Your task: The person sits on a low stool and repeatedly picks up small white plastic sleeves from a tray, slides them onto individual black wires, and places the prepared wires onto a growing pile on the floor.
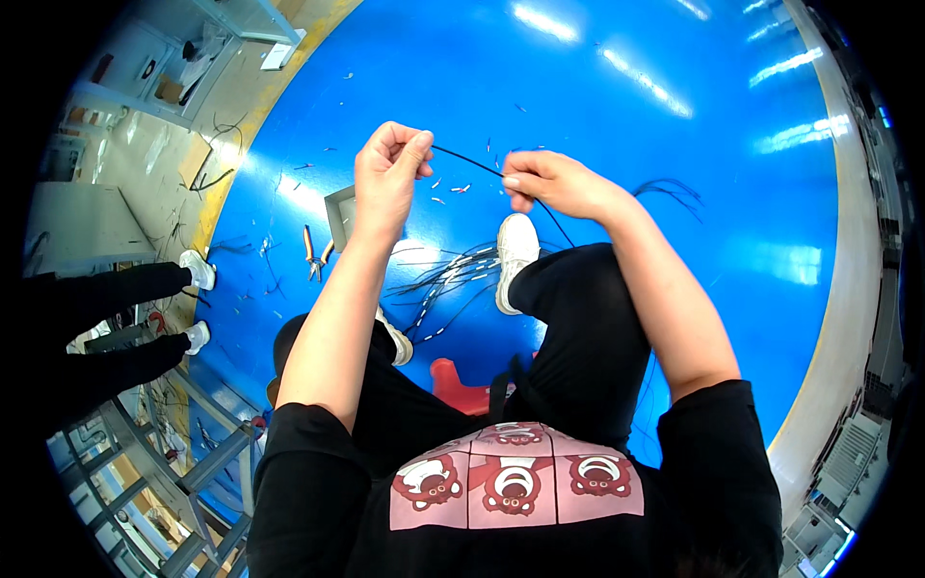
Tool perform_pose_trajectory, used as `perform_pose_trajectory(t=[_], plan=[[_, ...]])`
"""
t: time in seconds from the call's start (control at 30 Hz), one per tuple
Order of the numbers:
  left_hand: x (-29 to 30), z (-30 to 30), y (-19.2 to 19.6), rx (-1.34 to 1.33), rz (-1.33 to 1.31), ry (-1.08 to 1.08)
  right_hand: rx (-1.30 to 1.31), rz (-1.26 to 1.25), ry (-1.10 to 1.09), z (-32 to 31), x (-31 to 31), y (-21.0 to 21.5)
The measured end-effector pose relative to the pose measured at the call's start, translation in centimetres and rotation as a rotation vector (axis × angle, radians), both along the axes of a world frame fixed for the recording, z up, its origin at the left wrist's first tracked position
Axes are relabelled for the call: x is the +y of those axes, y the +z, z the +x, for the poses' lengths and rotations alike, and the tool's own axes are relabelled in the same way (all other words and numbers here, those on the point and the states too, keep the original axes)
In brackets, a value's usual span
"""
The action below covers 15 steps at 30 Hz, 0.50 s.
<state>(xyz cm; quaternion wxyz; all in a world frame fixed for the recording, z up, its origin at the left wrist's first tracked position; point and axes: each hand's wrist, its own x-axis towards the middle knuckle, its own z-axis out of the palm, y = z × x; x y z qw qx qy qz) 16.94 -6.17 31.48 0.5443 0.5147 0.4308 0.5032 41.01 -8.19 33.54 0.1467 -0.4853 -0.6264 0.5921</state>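
thin black cable (pixel 467 159) between thumb and fingertips of your pinching left hand (pixel 389 175), running through your pinching right hand (pixel 557 183)

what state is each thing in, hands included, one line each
left hand: pinching the black cable
right hand: closed around the cable
black cable: nearly straight between the hands
pliers: on the floor, handles spread
grey box: on the floor, partly hidden
cable bundle: loosely fanned on the floor

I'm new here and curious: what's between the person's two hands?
The head view shows a thin black cable spanning the gap from the left hand to the right hand and running on past it.
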Motion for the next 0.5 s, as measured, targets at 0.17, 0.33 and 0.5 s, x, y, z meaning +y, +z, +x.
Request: perform_pose_trajectory(t=[0.17,0.33,0.5], plan=[[1.5,0.0,-6.3,-0.033,-0.155,0.119,0.128,-0.411,0.068,6.8,-0.5,-8.4],[1.6,-1.2,-15.7,0.043,-0.319,0.383,0.035,-0.503,-0.203,12.5,-3.5,-25.2],[-1.7,-5.4,-25.1,0.716,-0.273,0.115,-0.552,-0.2,-0.512,11.8,-4.1,-35.6]])
